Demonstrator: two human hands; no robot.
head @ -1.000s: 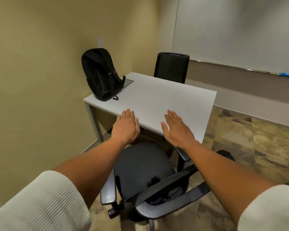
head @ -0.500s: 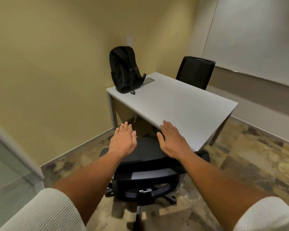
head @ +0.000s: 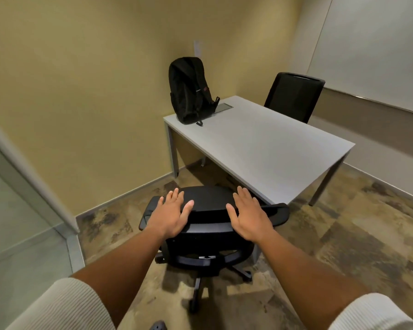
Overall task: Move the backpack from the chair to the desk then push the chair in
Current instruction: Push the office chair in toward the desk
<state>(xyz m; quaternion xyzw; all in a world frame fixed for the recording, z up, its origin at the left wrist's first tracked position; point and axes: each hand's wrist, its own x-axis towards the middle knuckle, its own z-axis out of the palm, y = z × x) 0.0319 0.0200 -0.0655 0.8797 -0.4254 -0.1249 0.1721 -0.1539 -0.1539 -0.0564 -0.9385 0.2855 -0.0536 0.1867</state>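
Observation:
A black backpack (head: 190,91) stands upright on the far left corner of the white desk (head: 267,148), leaning on the yellow wall. The black office chair (head: 210,248) stands at the desk's near edge, its seat partly under the top and its backrest toward me. My left hand (head: 171,215) lies flat and open on the left part of the backrest's top. On the right part lies my right hand (head: 248,219), fingers spread the same way. Neither hand grips anything.
A second black chair (head: 293,96) stands behind the desk's far side under a whiteboard (head: 377,48). A glass partition with a white frame (head: 29,186) is at the left. Patterned carpet (head: 358,246) spreads to the right of the chair.
The view has pulled back from the desk and turned. My hands went from hovering over the desk edge and seat to resting on the chair's backrest top. The backpack has stayed put.

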